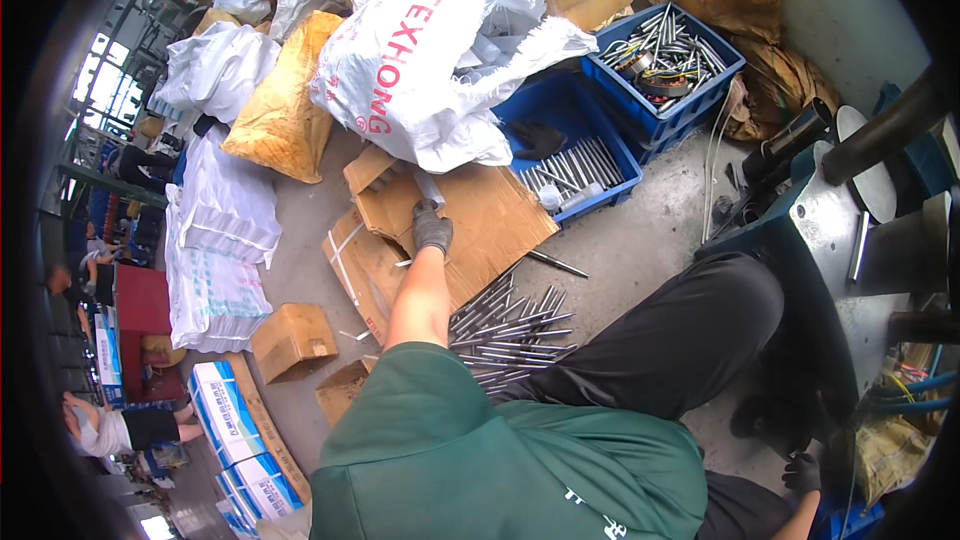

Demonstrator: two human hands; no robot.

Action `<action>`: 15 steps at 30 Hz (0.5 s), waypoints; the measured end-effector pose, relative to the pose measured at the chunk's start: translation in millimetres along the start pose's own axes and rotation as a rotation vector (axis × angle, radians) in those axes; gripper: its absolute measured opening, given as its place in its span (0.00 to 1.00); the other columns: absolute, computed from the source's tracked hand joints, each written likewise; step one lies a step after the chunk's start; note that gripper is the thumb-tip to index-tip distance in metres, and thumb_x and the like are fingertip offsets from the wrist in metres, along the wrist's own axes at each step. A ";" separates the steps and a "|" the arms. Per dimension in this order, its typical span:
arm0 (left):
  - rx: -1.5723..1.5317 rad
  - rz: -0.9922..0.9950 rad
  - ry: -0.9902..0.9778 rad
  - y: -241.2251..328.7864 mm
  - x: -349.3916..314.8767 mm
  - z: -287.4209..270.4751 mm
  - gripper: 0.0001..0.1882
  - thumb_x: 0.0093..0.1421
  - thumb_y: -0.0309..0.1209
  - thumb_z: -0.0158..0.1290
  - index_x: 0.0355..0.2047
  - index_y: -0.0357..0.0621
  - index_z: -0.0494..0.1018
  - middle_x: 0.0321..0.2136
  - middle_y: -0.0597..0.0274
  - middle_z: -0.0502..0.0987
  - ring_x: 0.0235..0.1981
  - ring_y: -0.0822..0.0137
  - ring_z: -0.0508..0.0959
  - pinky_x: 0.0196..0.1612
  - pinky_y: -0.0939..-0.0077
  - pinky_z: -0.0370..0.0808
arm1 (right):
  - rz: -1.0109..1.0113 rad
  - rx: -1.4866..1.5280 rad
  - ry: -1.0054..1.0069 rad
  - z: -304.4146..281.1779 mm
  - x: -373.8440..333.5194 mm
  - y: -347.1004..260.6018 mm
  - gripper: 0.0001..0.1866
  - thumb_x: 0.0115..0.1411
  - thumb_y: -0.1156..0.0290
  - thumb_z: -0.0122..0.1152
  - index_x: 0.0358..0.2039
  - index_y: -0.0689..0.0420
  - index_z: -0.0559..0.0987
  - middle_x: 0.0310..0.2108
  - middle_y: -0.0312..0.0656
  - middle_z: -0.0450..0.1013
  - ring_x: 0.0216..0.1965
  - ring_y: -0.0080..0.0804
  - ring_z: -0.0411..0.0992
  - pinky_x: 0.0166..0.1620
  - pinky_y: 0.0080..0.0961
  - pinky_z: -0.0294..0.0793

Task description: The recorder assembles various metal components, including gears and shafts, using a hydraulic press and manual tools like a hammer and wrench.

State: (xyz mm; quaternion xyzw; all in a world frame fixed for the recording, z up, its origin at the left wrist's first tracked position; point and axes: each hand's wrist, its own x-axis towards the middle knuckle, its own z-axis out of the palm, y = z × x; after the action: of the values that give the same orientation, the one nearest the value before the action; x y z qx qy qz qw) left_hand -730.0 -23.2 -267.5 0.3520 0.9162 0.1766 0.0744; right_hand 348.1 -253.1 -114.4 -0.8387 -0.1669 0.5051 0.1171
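Observation:
My left hand (pixel 433 228), in a dark grey glove, reaches forward over a brown cardboard box (pixel 500 230). Its fingers are closed on a pale, translucent tube-like piece (pixel 428 187) at the box's torn opening. Just beyond hangs a large white woven sack (pixel 400 60) with pale plastic pieces in its mouth. My right hand (pixel 801 474), also dark-gloved, is low at the right rim beside the machine; its fingers are too dark to read. Many metal rods (pixel 515 335) lie loose on the floor between the box and my leg.
A blue crate (pixel 630 175) holds metal rods and a dark glove. Another blue crate (pixel 650 125) behind it is full of rods. Heavy machinery (pixel 810 230) stands at the right. Wrapped white bundles (pixel 220 240), a yellow sack (pixel 285 105) and small cartons (pixel 292 340) sit at the left.

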 end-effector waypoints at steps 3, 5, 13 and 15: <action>-0.056 -0.029 -0.049 23.0 16.1 5.0 0.32 0.56 0.32 0.58 0.63 0.50 0.68 0.61 0.42 0.69 0.58 0.41 0.75 0.62 0.51 0.73 | -0.005 0.022 0.017 -6.1 -10.6 6.5 0.19 0.57 0.73 0.58 0.50 0.54 0.73 0.27 0.47 0.75 0.17 0.44 0.76 0.15 0.36 0.67; -0.037 -0.064 -0.022 39.5 25.8 6.2 0.33 0.57 0.33 0.57 0.65 0.51 0.66 0.59 0.41 0.72 0.57 0.41 0.76 0.62 0.51 0.73 | -0.020 0.053 0.022 -11.3 -15.0 12.4 0.18 0.57 0.73 0.58 0.50 0.54 0.73 0.27 0.47 0.76 0.17 0.45 0.76 0.15 0.36 0.67; 0.148 0.069 -0.204 30.4 32.4 19.3 0.25 0.57 0.33 0.58 0.57 0.58 0.76 0.55 0.40 0.76 0.56 0.43 0.77 0.60 0.53 0.75 | -0.081 -0.036 -0.017 2.3 -18.3 1.1 0.16 0.62 0.70 0.56 0.50 0.59 0.74 0.30 0.49 0.77 0.21 0.44 0.79 0.20 0.35 0.74; 0.209 0.043 -0.146 57.5 -12.5 34.8 0.18 0.58 0.33 0.58 0.50 0.55 0.80 0.54 0.40 0.74 0.54 0.43 0.78 0.58 0.55 0.77 | -0.058 0.007 0.042 -4.7 -26.6 9.2 0.18 0.60 0.72 0.60 0.51 0.54 0.74 0.28 0.46 0.78 0.19 0.42 0.78 0.16 0.33 0.69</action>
State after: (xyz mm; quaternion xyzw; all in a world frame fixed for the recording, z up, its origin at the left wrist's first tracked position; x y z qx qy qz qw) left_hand -676.0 17.5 -278.0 0.3892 0.9140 0.0557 0.1002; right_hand 342.2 -272.2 -94.0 -0.8436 -0.1866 0.4842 0.1381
